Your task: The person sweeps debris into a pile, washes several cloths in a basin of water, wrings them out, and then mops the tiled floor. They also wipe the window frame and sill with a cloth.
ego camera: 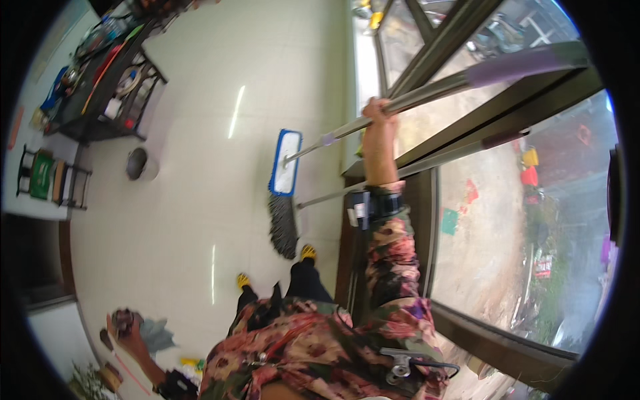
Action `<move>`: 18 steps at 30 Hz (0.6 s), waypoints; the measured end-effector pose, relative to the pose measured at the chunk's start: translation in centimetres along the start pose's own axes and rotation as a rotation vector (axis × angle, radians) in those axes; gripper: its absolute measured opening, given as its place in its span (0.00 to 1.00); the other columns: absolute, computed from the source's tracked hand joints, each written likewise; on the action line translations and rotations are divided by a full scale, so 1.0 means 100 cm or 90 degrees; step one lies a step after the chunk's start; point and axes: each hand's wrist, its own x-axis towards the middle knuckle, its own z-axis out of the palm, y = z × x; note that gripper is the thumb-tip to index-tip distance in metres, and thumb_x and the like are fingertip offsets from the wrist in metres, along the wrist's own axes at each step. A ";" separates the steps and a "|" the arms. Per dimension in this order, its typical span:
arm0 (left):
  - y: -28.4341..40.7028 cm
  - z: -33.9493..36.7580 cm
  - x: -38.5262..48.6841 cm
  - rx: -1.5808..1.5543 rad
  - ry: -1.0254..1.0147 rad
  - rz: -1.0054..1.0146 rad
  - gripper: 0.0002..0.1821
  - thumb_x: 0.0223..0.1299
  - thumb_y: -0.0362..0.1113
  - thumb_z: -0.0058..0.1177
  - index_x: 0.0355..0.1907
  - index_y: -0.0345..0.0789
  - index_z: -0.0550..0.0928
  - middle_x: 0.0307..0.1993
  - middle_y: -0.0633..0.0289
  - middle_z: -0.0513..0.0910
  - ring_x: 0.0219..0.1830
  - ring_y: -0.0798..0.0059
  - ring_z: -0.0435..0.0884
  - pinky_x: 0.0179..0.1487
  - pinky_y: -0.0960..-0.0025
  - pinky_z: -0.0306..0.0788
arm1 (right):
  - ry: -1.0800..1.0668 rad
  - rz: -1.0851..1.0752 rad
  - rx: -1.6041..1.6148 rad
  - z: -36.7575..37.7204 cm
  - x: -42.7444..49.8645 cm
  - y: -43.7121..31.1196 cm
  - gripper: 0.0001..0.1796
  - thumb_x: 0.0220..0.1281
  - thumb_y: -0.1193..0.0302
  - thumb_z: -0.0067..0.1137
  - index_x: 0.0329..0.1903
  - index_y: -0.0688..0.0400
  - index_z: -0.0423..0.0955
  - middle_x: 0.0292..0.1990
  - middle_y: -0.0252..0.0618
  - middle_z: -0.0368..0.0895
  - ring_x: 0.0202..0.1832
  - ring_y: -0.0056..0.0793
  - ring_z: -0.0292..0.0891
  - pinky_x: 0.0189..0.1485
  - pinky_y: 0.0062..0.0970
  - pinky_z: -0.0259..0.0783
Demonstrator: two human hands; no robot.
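My right hand (378, 135) is closed around the metal pole of a flat mop (286, 172). This mop has a blue-edged white plate on the floor and a purple grip at the upper end of its pole. A second mop with a shaggy grey head (283, 227) lies close beside it. The second pole slants past my right forearm toward the window frame. Out to the lower left, my left hand (131, 336) holds a crumpled dark bundle (124, 321), perhaps cloth. A grey cloth (157, 334) hangs beside that hand; whether it is part of the bundle is unclear.
A grey bucket (142, 164) stands on the tiled floor (195, 210). Beyond it are a dark, cluttered table (92, 117) and a small rack (54, 179) against the wall. A glass door or window with a brown frame (500, 345) borders my right side. Plants (87, 380) stand at lower left.
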 end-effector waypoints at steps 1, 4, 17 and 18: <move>0.007 0.001 -0.003 -0.034 0.002 -0.008 0.39 0.51 0.21 0.62 0.68 0.32 0.64 0.50 0.56 0.78 0.50 0.68 0.78 0.57 0.67 0.72 | 0.028 0.001 -0.018 -0.004 0.018 0.009 0.09 0.61 0.78 0.60 0.28 0.56 0.69 0.25 0.28 0.68 0.29 0.21 0.63 0.38 0.22 0.60; 0.050 0.026 -0.021 0.051 0.023 0.012 0.38 0.52 0.21 0.59 0.68 0.31 0.63 0.52 0.55 0.77 0.52 0.66 0.77 0.58 0.67 0.72 | 0.009 0.002 0.003 -0.044 0.083 0.033 0.09 0.61 0.78 0.60 0.28 0.55 0.69 0.26 0.29 0.71 0.30 0.21 0.65 0.39 0.23 0.62; 0.185 0.100 -0.018 0.186 -0.170 0.103 0.14 0.52 0.21 0.62 0.40 0.33 0.76 0.38 0.59 0.79 0.38 0.67 0.77 0.47 0.73 0.73 | 0.154 0.198 -0.174 -0.240 0.196 0.133 0.10 0.61 0.65 0.65 0.40 0.54 0.74 0.31 0.26 0.71 0.36 0.23 0.67 0.39 0.27 0.62; 0.181 0.103 -0.016 0.172 -0.170 0.097 0.15 0.52 0.22 0.62 0.42 0.34 0.75 0.39 0.58 0.79 0.39 0.67 0.77 0.47 0.73 0.74 | 0.190 0.214 -0.213 -0.245 0.205 0.132 0.11 0.61 0.62 0.65 0.40 0.48 0.71 0.33 0.27 0.69 0.36 0.26 0.64 0.34 0.32 0.60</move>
